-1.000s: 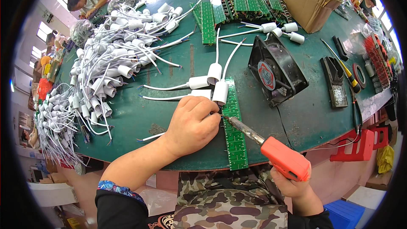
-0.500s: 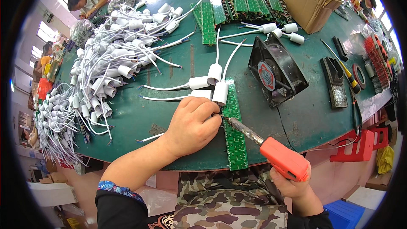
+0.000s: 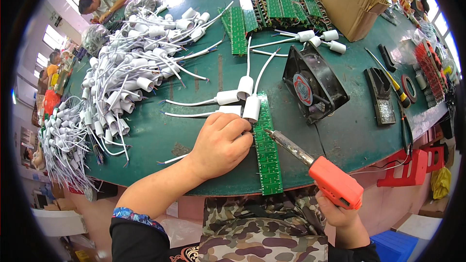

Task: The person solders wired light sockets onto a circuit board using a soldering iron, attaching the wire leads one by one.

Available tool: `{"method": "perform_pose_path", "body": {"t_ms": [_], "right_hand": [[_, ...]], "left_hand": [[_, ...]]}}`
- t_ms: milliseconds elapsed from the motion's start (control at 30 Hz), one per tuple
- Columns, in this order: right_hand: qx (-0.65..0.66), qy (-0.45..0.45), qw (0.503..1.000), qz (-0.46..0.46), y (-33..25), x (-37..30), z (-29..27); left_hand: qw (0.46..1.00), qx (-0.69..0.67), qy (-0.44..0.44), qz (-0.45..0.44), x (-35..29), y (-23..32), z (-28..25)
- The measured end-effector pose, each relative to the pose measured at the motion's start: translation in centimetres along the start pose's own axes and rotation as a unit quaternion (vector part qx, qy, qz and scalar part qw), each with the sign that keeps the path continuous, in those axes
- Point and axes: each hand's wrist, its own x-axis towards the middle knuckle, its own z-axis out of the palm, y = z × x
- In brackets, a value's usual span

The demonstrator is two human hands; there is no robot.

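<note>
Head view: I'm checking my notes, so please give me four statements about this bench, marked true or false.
1. The right hand holds a red soldering iron. True.
2. The left hand is at the left edge of the long green circuit board. True.
3. The black fan stands left of that circuit board. False: it stands to its right.
4. The cardboard box stands nearer than the black fan. False: it stands farther away.

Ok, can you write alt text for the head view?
The right hand holds a red soldering iron, its tip over a green board; the left hand is at the board's left edge. White sockets lie heaped leftward; a black fan stands right.
</note>
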Motion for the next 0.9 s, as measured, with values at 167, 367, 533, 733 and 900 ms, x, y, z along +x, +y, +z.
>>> {"method": "perform_pose_path", "body": {"t_ms": [167, 367, 533, 733, 900], "right_hand": [[0.036, 0.012, 0.998, 0.040, 0.4, -1.0, 0.0], [0.064, 0.025, 0.997, 0.047, 0.3, -1.2, 0.0], [0.019, 0.026, 0.999, 0.027, -0.1, -1.1, -0.6], [0.020, 0.051, 0.994, 0.100, -0.6, -1.4, -0.9], [0.132, 0.129, 0.970, 0.161, 1.2, -3.8, -1.6]], "left_hand": [[1.000, 0.004, 0.002, 0.002, 0.0, 0.1, 0.0], [1.000, 0.010, 0.003, 0.001, 0.0, 0.2, -0.1], [1.000, -0.002, 0.010, -0.018, -0.2, 0.5, -1.0], [0.993, 0.013, -0.055, -0.102, -1.8, 0.1, -2.7], [0.998, 0.055, -0.015, -0.032, -1.3, -0.8, -1.9]]}}
